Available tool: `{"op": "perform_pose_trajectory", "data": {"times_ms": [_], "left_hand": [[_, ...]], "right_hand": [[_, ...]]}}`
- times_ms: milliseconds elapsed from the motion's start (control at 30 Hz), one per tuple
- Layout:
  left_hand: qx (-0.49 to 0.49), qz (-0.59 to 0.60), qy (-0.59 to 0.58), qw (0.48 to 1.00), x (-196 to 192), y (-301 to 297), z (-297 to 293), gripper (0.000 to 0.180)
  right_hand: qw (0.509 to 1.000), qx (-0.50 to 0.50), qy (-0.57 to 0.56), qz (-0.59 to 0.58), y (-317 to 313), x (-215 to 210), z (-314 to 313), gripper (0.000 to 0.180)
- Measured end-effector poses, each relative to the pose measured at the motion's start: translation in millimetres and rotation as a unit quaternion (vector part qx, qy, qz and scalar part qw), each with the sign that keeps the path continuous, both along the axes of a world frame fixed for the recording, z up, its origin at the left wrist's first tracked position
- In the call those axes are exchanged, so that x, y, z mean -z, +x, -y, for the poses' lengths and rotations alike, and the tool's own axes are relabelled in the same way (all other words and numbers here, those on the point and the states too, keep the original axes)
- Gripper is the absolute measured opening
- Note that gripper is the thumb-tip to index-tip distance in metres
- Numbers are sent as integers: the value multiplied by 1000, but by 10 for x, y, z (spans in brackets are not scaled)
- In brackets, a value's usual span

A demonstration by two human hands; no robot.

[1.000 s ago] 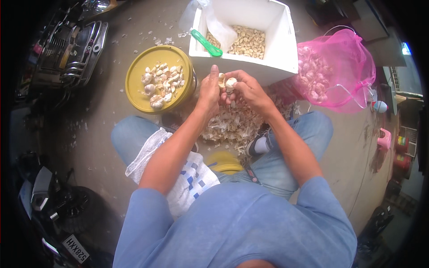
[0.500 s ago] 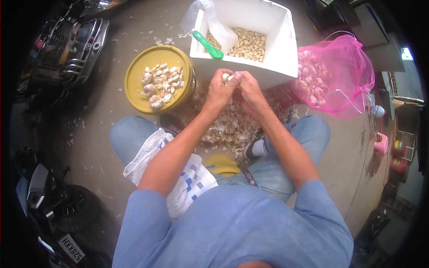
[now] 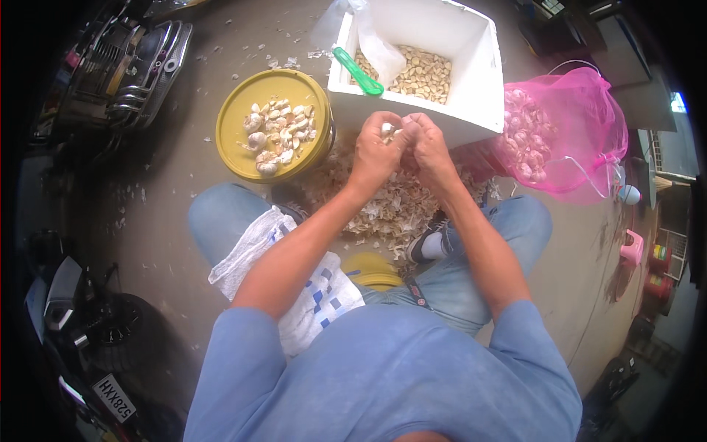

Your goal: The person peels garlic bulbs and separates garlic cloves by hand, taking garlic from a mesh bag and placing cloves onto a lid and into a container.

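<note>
Just in front of the white foam box point(image 3: 434, 116), my two hands meet over a heap of papery garlic skins point(image 3: 390, 202). My left hand point(image 3: 375, 153) is closed, with a pale garlic clove point(image 3: 387, 129) showing between its thumb and fingers. The fingertips of my right hand point(image 3: 431, 153) are pinched together against the same clove, partly hiding it. Inside the box lie many peeled cloves point(image 3: 423, 74). A green-handled knife or peeler point(image 3: 358, 71) rests across the box's near left rim, beside a clear plastic bag point(image 3: 379, 53).
Left of the box, a yellow bucket lid point(image 3: 239, 158) carries garlic bulbs and loose cloves point(image 3: 283, 129). A pink mesh bag point(image 3: 585, 132) of garlic bulbs point(image 3: 526, 140) stands at the right. A patterned white cloth point(image 3: 254, 243) covers my left thigh. A motorcycle wheel point(image 3: 121, 328) sits at lower left.
The whole view has shifted slightly, so the scene sits farther right. My hands stay together at the garlic clove, with the right fingers moved a little over it.
</note>
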State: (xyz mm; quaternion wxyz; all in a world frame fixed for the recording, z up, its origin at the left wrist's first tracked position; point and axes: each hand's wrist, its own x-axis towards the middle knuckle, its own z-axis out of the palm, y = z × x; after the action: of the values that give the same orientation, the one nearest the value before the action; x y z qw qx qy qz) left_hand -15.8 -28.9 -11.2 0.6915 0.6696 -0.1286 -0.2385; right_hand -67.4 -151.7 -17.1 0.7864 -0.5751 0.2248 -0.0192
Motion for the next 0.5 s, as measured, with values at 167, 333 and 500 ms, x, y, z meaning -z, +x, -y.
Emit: {"op": "perform_pose_trajectory", "data": {"times_ms": [167,333,500], "left_hand": [[-33,116,-9,993,110,59,-4,34],[-30,-7,-37,999,-8,74,-16,34],[-49,-85,-78,992,-128,42,-12,32]], "right_hand": [[993,12,112,-20,1,-260,-47,29],[998,-10,-36,49,18,-201,-100,29],[956,4,-280,90,61,-170,-44,35]]}}
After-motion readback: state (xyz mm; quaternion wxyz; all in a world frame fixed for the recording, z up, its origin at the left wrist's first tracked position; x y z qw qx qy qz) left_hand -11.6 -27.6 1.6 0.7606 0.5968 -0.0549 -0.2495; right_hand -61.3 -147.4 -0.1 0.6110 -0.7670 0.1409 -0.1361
